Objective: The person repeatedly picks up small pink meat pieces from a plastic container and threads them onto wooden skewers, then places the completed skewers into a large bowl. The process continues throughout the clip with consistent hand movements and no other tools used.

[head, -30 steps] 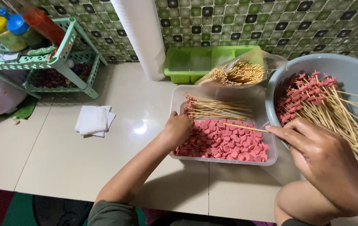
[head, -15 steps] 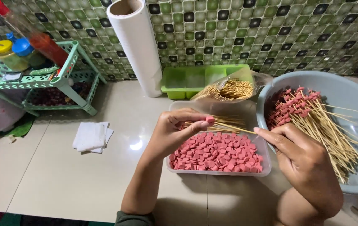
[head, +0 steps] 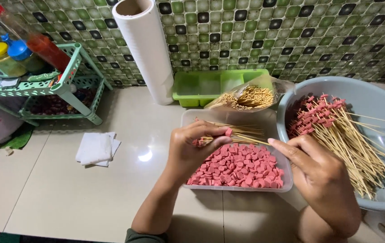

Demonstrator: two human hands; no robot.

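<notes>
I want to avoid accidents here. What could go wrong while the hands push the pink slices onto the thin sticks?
1. The left hand pinches a sausage slice right at the tip of the bamboo skewer held by the right hand; a slip might prick a finger.
2. The clear tray sits under both hands, so a knock could scatter slices.
3. Finished skewers lean over the grey basin rim and might roll out.

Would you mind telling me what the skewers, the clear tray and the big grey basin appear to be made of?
Skewers: thin, pale, matte sticks, probably bamboo.
Clear tray: see-through walls with a faint gloss, likely thin plastic.
Grey basin: smooth, evenly coloured, softly shiny wall, apparently moulded plastic.
</notes>
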